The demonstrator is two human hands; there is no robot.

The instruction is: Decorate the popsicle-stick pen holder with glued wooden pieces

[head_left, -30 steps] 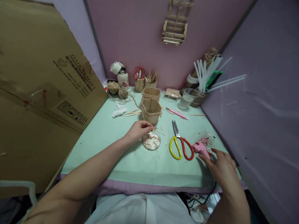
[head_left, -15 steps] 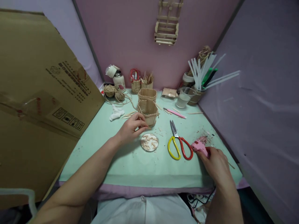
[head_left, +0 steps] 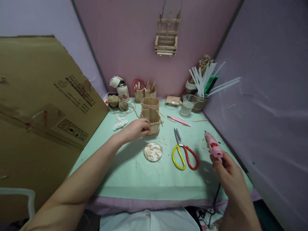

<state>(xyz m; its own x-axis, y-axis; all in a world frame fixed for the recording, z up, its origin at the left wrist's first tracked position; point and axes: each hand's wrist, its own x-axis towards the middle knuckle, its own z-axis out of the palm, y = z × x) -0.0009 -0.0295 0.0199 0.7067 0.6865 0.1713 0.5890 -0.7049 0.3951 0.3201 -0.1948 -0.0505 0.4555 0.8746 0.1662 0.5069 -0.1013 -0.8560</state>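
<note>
Wooden basket (head_left: 156, 129) stands upright on a green-covered table (head_left: 125, 181), a left hand (head_left: 141, 128) at its near wall and a pink glue gun (head_left: 212, 144) gripped in the right hand (head_left: 228, 171).

The left fingers are curled close together; whether they pinch anything cannot be told. The right fingers are wrapped around the gun's handle. The basket looks light and stiff, not slippery, its thin slats likely fragile under squeezing; the braided rim or lower sides appear the safest hold.

Cardboard box (head_left: 43, 128) at left — wooden rack (head_left: 166, 48) on wall (head_left: 120, 48)
</note>
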